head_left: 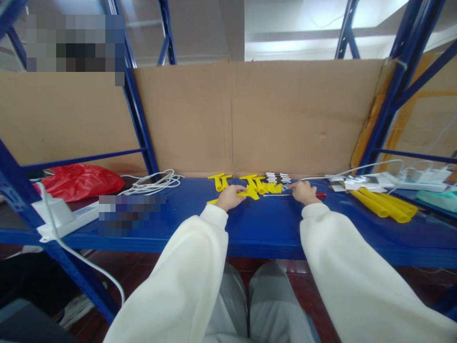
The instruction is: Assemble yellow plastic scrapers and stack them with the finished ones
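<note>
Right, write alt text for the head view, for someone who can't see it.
Two bare hands work at a blue shelf: the left hand grips a yellow part, while the right hand partly hides a red-handled screwdriver. More yellow parts lie nearby, with yellow tubes farther right and a red bag far left.

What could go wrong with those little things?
The small shiny bits by the right hand might scatter if brushed. The red-handled screwdriver, partly hidden by that hand, could roll if bumped. The yellow part in the left hand might slip and knock the yellow pieces nearby.
</note>
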A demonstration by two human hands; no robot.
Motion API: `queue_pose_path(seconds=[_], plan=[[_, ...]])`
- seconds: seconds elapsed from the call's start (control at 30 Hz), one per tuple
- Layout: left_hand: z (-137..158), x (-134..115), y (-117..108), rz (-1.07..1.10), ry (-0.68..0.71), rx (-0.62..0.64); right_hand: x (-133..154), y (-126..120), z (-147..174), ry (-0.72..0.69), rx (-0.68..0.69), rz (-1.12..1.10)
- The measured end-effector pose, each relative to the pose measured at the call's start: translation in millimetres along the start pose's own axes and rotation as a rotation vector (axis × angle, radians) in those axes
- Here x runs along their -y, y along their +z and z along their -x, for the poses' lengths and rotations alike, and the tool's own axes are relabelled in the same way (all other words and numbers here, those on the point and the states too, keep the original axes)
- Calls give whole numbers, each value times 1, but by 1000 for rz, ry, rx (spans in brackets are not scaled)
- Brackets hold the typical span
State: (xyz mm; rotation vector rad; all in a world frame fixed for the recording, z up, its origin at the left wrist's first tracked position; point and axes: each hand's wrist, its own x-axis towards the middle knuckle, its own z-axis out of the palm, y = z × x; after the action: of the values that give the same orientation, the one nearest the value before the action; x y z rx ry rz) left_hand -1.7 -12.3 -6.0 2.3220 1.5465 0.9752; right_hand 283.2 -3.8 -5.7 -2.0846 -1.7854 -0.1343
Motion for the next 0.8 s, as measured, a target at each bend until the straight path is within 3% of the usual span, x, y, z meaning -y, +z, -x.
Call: queue_pose_path(seconds=[0.2, 0.47, 0.8], plan=[[-1, -1, -1, -13, 12, 23, 17, -3, 6, -60, 89, 78], [0, -2, 0, -4, 4, 20, 18, -2, 5, -91, 103, 83], [-2, 1, 2, 7, 21, 51, 14, -2, 0, 25, 107, 109]])
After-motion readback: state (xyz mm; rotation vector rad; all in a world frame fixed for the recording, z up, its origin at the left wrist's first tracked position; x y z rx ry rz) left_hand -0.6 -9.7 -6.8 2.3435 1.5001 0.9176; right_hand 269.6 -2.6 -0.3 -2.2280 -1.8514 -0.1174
